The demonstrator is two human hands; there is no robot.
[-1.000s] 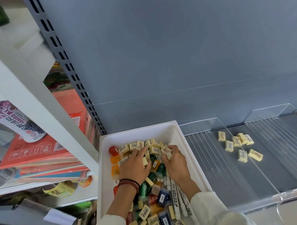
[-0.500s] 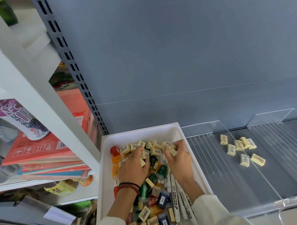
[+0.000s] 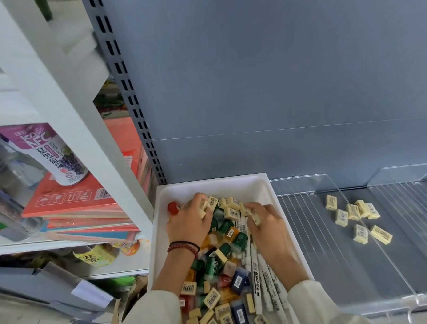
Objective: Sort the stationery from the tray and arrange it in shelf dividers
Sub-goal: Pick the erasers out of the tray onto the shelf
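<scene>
Both hands have crept a touch further toward the back of the tray since half a second ago, and the left one has now curled round a few pieces. Big picture first: the grey shelf back panel (image 3: 277,73) fills the upper view, with the slotted upright (image 3: 131,101) running down its left edge. Next, the white tray (image 3: 216,186) sits on the shelf, heaped with mixed stationery. To its right, clear shelf dividers (image 3: 351,204) stand on the shelf, and in the compartment beyond the first divider lies a loose cluster of cream erasers (image 3: 356,216), seven or so, well apart from the tray. Off to the left, a stack of red and orange pads (image 3: 80,209) rests on a white rack with a purple juice carton (image 3: 53,154) on top. Into the tray now: white markers (image 3: 259,277) lie side by side along its right wall, with green, navy and orange sharpener-like pieces (image 3: 226,249) jumbled through the middle. Left hand (image 3: 188,226), beaded bracelet (image 3: 183,247) at the wrist, is curled with its fingers closed on a couple of cream erasers at the far end of the pile. Right hand (image 3: 266,225) is bunched too, fingertips pinching small cream erasers just beside the markers.
</scene>
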